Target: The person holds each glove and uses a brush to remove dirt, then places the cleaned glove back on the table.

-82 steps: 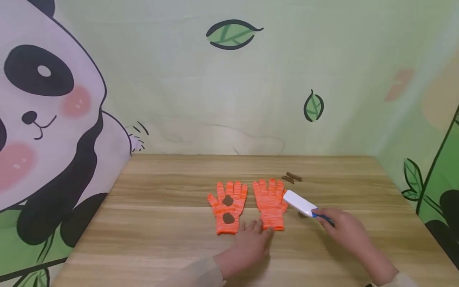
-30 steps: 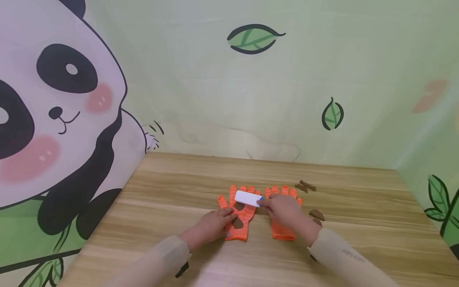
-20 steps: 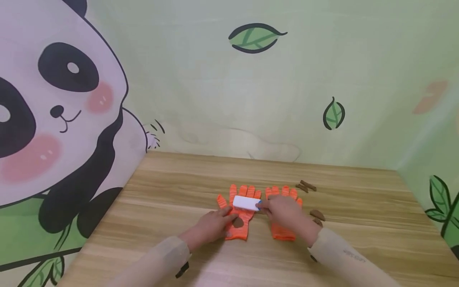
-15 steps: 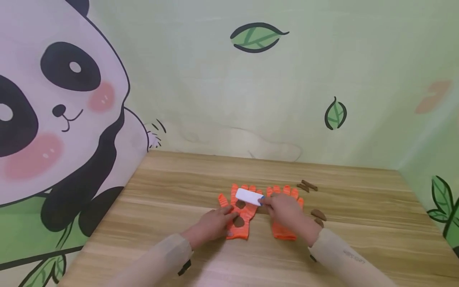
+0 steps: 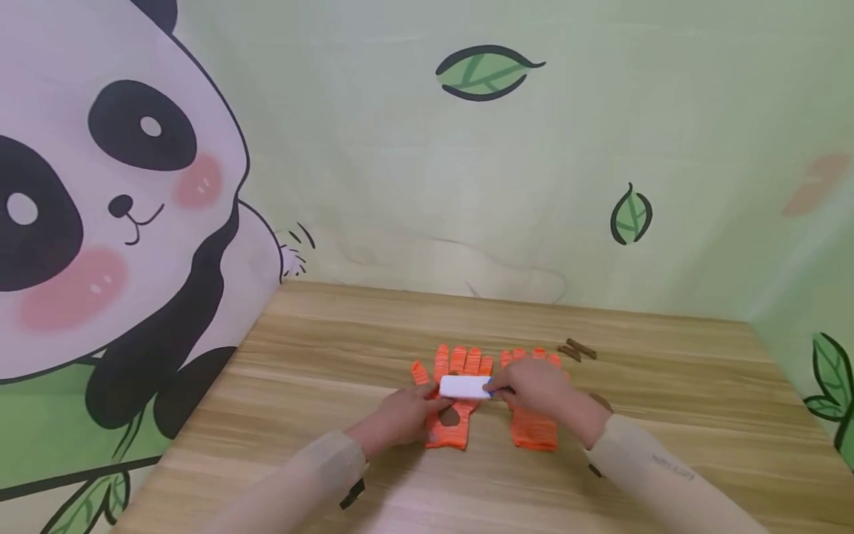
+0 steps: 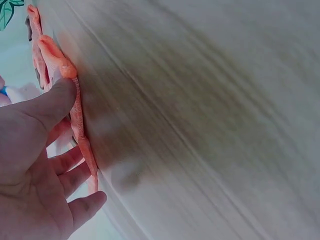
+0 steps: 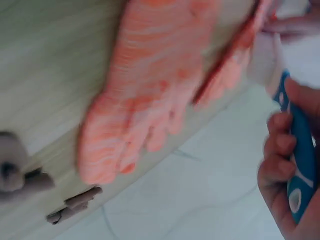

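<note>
Two orange knitted gloves lie side by side on the wooden table. My right hand grips a brush by its blue handle. The brush's white head lies across the left glove, largely covering an upper brown patch. A lower brown patch shows near that glove's cuff. My left hand rests with extended fingers on the left glove's near-left side; in the left wrist view its thumb touches the glove's edge. The right glove lies partly hidden under my right hand.
Thin brown strips lie beyond the right glove. A brown piece shows behind my right forearm. A wall cloth printed with a panda and leaves rises behind the table.
The brush has gone from right of the right glove onto the left glove, where it moves back and forth over the upper patch. My left hand has shifted left to that glove's side.
</note>
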Motion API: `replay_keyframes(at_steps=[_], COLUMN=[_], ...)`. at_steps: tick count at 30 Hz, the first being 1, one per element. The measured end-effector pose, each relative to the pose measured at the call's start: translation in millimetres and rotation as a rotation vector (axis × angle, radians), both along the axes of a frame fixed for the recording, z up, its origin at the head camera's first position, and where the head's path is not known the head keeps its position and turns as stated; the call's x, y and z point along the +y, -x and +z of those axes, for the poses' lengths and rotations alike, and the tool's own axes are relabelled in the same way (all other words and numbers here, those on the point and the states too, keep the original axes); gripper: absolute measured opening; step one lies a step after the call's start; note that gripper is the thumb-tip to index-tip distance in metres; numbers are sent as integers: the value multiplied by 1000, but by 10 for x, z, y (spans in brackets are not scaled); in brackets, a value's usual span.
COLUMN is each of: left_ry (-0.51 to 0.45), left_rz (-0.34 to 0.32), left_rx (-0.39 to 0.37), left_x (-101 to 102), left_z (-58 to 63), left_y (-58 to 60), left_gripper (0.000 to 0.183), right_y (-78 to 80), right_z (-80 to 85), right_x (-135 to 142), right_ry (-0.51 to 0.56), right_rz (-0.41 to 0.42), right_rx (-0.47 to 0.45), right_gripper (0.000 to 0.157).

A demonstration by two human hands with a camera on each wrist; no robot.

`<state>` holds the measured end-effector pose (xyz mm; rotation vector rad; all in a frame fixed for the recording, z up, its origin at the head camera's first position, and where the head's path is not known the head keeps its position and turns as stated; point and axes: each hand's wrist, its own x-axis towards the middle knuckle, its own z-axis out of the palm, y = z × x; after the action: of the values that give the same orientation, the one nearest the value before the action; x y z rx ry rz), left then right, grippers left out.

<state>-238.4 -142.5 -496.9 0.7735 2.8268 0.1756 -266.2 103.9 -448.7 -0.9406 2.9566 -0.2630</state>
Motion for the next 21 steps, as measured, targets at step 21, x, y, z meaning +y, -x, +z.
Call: replay_keyframes(at_steps=[21], left_ry=[31], left_rz=[38], left_rx=[-20], left_x=[19], left_z=[64], left_y=[-39], left_gripper=[63], right_y=[-34], right_z=[49], right_x=[-101], right_ry=[-23], right_rz=[-29], right_rx=[25], right_gripper=[23])
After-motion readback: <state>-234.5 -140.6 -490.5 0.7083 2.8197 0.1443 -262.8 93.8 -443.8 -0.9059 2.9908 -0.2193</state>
